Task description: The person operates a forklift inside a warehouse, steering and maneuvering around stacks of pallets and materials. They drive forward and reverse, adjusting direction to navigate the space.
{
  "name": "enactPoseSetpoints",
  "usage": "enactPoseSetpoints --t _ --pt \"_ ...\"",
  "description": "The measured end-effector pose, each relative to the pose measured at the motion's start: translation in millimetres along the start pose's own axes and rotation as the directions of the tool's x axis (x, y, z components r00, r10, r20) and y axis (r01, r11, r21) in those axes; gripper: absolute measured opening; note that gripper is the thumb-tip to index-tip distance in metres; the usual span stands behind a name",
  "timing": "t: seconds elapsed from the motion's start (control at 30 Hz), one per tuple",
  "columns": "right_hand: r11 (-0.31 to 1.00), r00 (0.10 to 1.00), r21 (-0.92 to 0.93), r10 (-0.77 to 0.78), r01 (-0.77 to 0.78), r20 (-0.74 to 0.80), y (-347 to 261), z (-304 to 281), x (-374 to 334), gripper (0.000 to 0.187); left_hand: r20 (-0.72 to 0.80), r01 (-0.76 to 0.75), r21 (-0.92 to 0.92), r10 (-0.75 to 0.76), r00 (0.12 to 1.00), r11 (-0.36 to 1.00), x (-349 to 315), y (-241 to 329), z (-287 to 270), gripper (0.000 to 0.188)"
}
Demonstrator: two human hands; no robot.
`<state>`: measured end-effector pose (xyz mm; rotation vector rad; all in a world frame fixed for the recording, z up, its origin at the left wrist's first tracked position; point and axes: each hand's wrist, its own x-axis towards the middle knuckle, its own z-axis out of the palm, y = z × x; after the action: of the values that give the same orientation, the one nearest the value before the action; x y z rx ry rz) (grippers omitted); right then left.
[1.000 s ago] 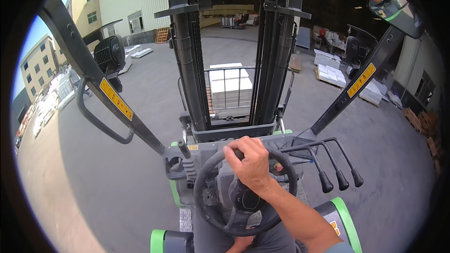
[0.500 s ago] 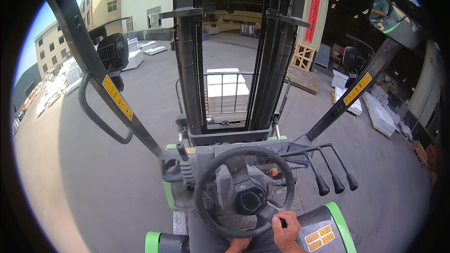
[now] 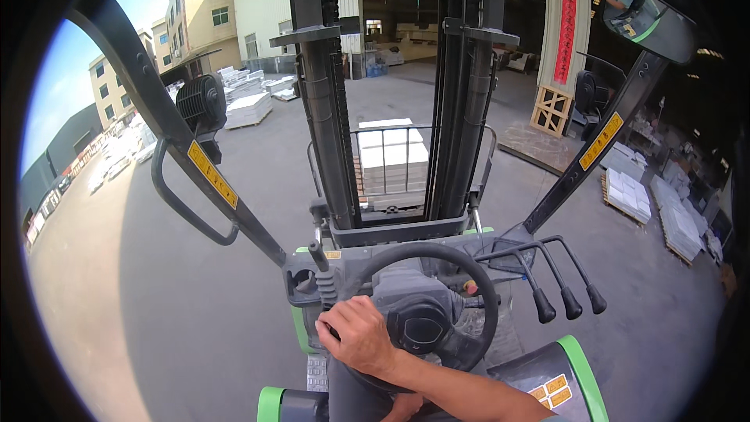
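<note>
My right hand [image 3: 359, 336] is closed around the left side of the black steering wheel [image 3: 490, 289], with its forearm reaching across from the lower right. Low under the wheel, over my lap, lies my left hand [image 3: 405, 406]; only part of it shows and its fingers are hidden. A black lever [image 3: 319, 256] with a ribbed boot rises left of the wheel. To the right, three bent control levers [image 3: 559, 281] with black knobs stand untouched. Beyond the dash, a pallet load of white slabs [image 3: 391, 158] sits in front of the forklift mast [image 3: 322, 109], behind its guard bars.
Stacked slabs stand on the far left [image 3: 248, 109] and on the right [image 3: 626, 195]. A wooden crate frame [image 3: 551, 111] leans by a pillar with a red banner [image 3: 564, 39]. Grey paved ground [image 3: 211, 305] surrounds the truck, and a dark open building lies ahead.
My right hand has gone from the wheel's lower right round to its left side. The surroundings have shifted rightward in the view. My left hand stays low.
</note>
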<state>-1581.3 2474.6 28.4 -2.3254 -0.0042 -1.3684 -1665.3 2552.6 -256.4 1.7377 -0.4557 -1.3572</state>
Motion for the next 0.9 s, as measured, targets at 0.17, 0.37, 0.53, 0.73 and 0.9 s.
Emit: enactPoseSetpoints --t 0.17,0.37,0.53,0.73,0.9 --pt "0.992 0.984 -0.085 0.073 -0.088 -0.164 57.5 -57.2 55.3 0.007 -0.09 -0.015 -0.165 0.0 0.996 0.986 16.9 -28.6 4.6 0.023" --pt "0.925 0.898 -0.149 0.286 -0.35 -0.335 86.0 -131.2 17.6 0.011 -0.043 0.002 -0.097 -0.007 0.999 0.995 7.0 -5.2 11.5 0.025" --pt "0.85 0.801 -0.124 0.421 -0.512 -0.426 73.1 -166.1 -50.3 0.012 -0.062 -0.145 -0.03 0.143 0.988 0.989 16.1 -12.6 16.0 0.026" --pt "0.852 0.84 -0.142 0.444 -0.503 -0.312 4.6 -145.1 -150.9 0.009 0.009 -0.036 0.171 0.035 0.999 0.985 8.9 -3.3 8.2 0.026" --pt "0.942 0.92 -0.035 0.316 -0.333 -0.231 -36.0 -93.7 -143.3 0.02 -0.011 -0.094 0.126 0.096 0.995 0.988 19.8 -11.0 21.9 0.025"
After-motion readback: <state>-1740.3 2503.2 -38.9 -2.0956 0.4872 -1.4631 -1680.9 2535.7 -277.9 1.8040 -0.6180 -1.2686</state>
